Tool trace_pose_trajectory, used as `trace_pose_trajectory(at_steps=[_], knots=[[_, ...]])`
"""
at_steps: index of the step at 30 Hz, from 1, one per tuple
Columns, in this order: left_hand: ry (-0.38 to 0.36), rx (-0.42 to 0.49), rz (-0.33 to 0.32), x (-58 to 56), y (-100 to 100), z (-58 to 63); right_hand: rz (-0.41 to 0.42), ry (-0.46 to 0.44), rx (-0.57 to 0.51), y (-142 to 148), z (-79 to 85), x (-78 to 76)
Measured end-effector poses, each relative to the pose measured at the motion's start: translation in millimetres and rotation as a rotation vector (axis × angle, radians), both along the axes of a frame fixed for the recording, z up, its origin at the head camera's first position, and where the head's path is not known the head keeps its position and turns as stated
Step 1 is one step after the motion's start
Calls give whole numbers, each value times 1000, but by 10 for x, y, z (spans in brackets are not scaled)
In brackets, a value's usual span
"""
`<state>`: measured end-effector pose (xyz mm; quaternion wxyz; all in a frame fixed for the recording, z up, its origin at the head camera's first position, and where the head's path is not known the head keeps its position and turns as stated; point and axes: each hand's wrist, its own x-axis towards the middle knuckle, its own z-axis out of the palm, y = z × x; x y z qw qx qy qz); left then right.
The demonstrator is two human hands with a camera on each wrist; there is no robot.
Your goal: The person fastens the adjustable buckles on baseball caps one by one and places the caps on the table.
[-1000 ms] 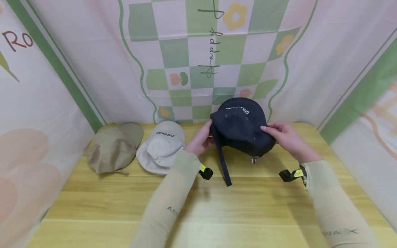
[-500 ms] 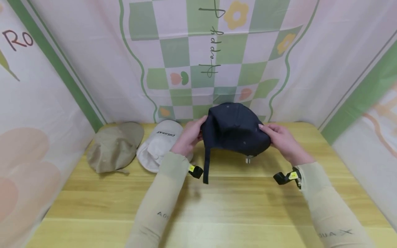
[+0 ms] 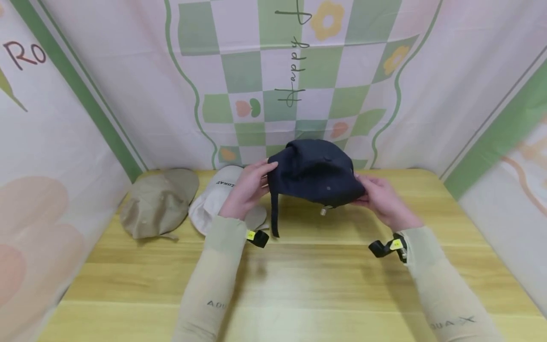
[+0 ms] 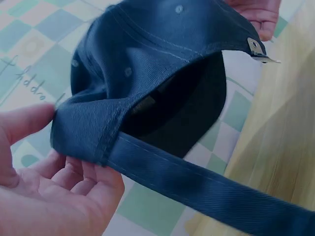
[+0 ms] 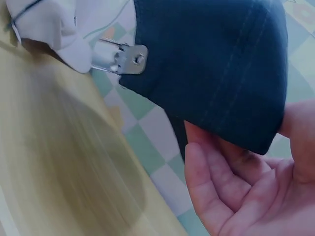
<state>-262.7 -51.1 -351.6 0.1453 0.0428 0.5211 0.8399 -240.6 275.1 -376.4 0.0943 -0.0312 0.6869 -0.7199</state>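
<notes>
A dark navy baseball cap (image 3: 316, 171) hangs above the table between my two hands, its back opening toward me. My left hand (image 3: 248, 187) pinches its left edge, thumb on the outside and fingers under the rim. From that side the loose back strap (image 4: 197, 182) dangles free. My right hand (image 3: 382, 199) grips the opposite edge, with its fingers beneath the fabric in the right wrist view. Near that hand a metal buckle (image 5: 133, 60) sticks out from the cap's rim. The inside of the cap is mostly in shadow.
On the left of the wooden table (image 3: 299, 285) lies a khaki cap (image 3: 158, 204). Beside it a pale grey cap (image 3: 213, 199) is partly covered by my left hand and sleeve. A printed curtain (image 3: 282, 71) stands right behind the table.
Both hands have moved left with the navy cap. The cap has turned, so the lettering seen earlier no longer shows and its back faces me. The other caps have stayed put.
</notes>
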Motion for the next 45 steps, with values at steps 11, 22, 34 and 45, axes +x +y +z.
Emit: trace_pose_trajectory(at_steps=[11, 22, 34, 45], knots=[[63, -156, -55, 107, -109, -100, -65, -30, -61, -206, -119, -22], [52, -212, -130, 148, -183, -234, -78, -74, -69, -321, -263, -66], [62, -167, -155, 158, -177, -267, -17, -74, -66, -420, -271, -62], [96, -95, -160, 142, -186, -233, 52, 68, 42, -461, -274, 9]])
